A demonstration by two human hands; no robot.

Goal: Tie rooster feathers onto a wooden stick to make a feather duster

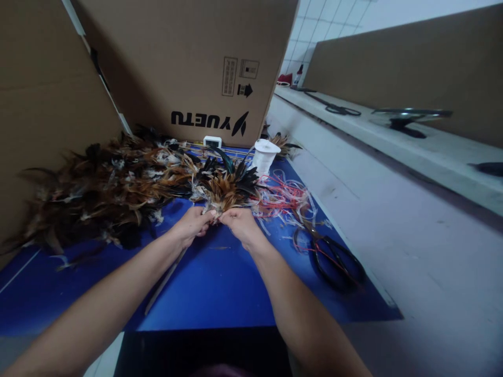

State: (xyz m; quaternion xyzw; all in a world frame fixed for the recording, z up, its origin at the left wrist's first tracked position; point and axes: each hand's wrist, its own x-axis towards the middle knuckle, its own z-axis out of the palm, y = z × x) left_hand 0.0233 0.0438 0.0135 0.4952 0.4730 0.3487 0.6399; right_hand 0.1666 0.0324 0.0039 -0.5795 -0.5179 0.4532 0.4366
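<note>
A bunch of brown and black feathers (226, 191) stands fanned out above the blue tabletop, its pale quill ends low. My left hand (194, 224) is closed on the left side of that base, thumb on top. From the other side my right hand (240, 225) pinches the same base, close to the left thumb. Below my left hand a thin stick (167, 283) slants toward the table's near edge; whether it joins the bunch is hidden by the hand. The fingertips cover whatever lies between them.
A large heap of feathers (118, 183) spreads on the left. Large black-handled scissors (336, 262) lie right, near tangled red and white strings (286, 196). Behind are a white spool (265, 157), a small white digital device (212, 142) and a tall cardboard box (188, 63). A ledge (353, 125) runs along the right.
</note>
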